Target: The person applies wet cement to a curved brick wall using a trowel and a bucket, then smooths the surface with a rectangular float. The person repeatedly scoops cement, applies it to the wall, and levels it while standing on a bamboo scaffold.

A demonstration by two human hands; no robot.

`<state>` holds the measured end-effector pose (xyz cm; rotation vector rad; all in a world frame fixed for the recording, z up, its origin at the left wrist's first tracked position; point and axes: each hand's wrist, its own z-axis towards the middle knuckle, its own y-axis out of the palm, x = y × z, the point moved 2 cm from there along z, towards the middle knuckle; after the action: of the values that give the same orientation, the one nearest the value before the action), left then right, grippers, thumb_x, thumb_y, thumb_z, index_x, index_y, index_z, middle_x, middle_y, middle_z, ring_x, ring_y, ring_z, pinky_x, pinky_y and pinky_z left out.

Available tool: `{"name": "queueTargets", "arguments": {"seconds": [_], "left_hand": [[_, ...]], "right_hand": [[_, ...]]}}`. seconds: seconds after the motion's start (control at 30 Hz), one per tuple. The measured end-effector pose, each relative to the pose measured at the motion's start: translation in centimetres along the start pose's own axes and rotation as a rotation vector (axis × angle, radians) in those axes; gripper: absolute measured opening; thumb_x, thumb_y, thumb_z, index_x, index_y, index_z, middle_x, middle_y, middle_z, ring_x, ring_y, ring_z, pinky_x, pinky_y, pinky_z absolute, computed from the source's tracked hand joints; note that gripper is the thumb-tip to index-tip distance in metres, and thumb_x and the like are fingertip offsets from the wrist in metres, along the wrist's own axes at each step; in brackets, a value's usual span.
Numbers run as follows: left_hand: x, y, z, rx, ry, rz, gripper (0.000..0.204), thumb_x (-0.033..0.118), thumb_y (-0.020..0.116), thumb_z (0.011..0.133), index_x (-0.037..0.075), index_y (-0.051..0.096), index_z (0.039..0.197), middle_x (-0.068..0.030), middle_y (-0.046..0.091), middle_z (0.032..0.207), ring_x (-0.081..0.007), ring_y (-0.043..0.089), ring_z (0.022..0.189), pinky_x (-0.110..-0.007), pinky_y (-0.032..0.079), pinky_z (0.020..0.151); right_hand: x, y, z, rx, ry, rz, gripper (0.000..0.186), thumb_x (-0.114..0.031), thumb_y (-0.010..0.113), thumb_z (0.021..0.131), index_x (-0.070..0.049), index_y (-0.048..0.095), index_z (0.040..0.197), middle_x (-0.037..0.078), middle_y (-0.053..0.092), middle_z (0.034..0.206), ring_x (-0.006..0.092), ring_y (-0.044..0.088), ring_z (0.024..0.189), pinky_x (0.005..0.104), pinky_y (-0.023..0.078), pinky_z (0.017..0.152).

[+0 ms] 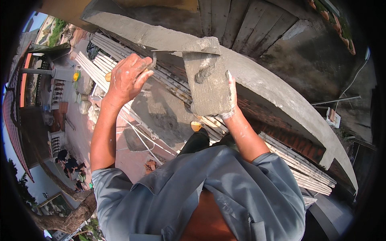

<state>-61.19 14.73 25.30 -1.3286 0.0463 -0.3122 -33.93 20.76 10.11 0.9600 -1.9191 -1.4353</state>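
My left hand [129, 78], smeared with mortar, is closed round the handle of a trowel [171, 51]; a wooden butt end pokes out of the fist. The thin blade reaches right, seen nearly edge-on, and its far end lies across the upper part of a grey mortar board [201, 96]. A dark lump of wet mortar [206, 72] sits on that board just below the blade. My right hand [232, 94] grips the board at its right side, with most of the fingers hidden behind it. Past the board runs a curved concrete ledge [261, 84] with a smooth grey top.
Long pale poles [297, 170] lie below the ledge and run off to the upper left. My shoe [196, 126] shows beneath me. A tiled courtyard [128, 160] and a tree trunk [80, 211] are at left. Two people [70, 166] are far off there. Wooden planks [241, 24] stand beyond the ledge.
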Motion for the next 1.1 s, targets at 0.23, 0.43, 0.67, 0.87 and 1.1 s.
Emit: {"name": "queueTargets", "arguments": {"seconds": [0.23, 0.43, 0.67, 0.87, 1.1], "left_hand": [[-3.7, 5.5, 4.4, -0.049, -0.04, 0.169, 0.034, 0.021, 0.078, 0.088, 0.007, 0.071, 0.118, -0.0131, 0.062, 0.095, -0.0357, 0.065, 0.093, -0.046, 0.052, 0.082], [-1.1, 6.7, 3.3, 0.038, -0.323, -0.021, 0.035, 0.031, 0.059, 0.105, 0.001, 0.064, 0.123, -0.0208, 0.068, 0.113, -0.0454, 0.065, 0.102, -0.053, 0.051, 0.083], [1.7, 9.6, 4.1, -0.397, -0.369, -0.195, 0.041, 0.035, 0.051, 0.107, -0.005, 0.06, 0.107, -0.0322, 0.068, 0.092, -0.054, 0.063, 0.1, -0.056, 0.049, 0.086], [-6.9, 10.8, 2.9, -0.492, -0.719, -0.549, 0.042, 0.034, 0.051, 0.106, -0.003, 0.06, 0.088, -0.009, 0.06, 0.07, -0.015, 0.056, 0.051, -0.036, 0.046, 0.044], [-14.4, 9.2, 1.2, -0.355, -1.065, -0.774, 0.041, 0.04, 0.049, 0.108, 0.003, 0.057, 0.094, -0.0049, 0.058, 0.071, -0.0147, 0.053, 0.051, -0.032, 0.043, 0.042]], "right_hand": [[4.0, -4.7, -1.7, 0.146, 0.069, -0.208, 0.053, -0.046, 0.051, 0.103, -0.008, 0.064, 0.137, 0.014, 0.071, 0.125, 0.0297, 0.072, 0.108, 0.0498, 0.058, 0.097], [3.5, -8.1, -6.4, 0.244, 0.179, -0.052, 0.047, -0.037, 0.053, 0.102, -0.004, 0.064, 0.134, 0.016, 0.072, 0.121, 0.0305, 0.073, 0.105, 0.0466, 0.061, 0.093], [1.9, -7.3, -8.1, 0.244, 0.062, -0.062, 0.051, -0.039, 0.051, 0.104, -0.001, 0.06, 0.138, 0.019, 0.069, 0.128, 0.0341, 0.072, 0.111, 0.0504, 0.06, 0.096], [1.5, -5.1, -8.7, 0.2, 0.051, -0.14, 0.055, -0.044, 0.054, 0.1, -0.004, 0.06, 0.138, 0.019, 0.069, 0.125, 0.0381, 0.071, 0.105, 0.0536, 0.06, 0.092], [1.5, -4.0, -9.8, 0.257, -0.013, -0.13, 0.047, -0.035, 0.052, 0.102, -0.002, 0.063, 0.134, 0.016, 0.071, 0.122, 0.031, 0.073, 0.105, 0.0492, 0.061, 0.094]]}}
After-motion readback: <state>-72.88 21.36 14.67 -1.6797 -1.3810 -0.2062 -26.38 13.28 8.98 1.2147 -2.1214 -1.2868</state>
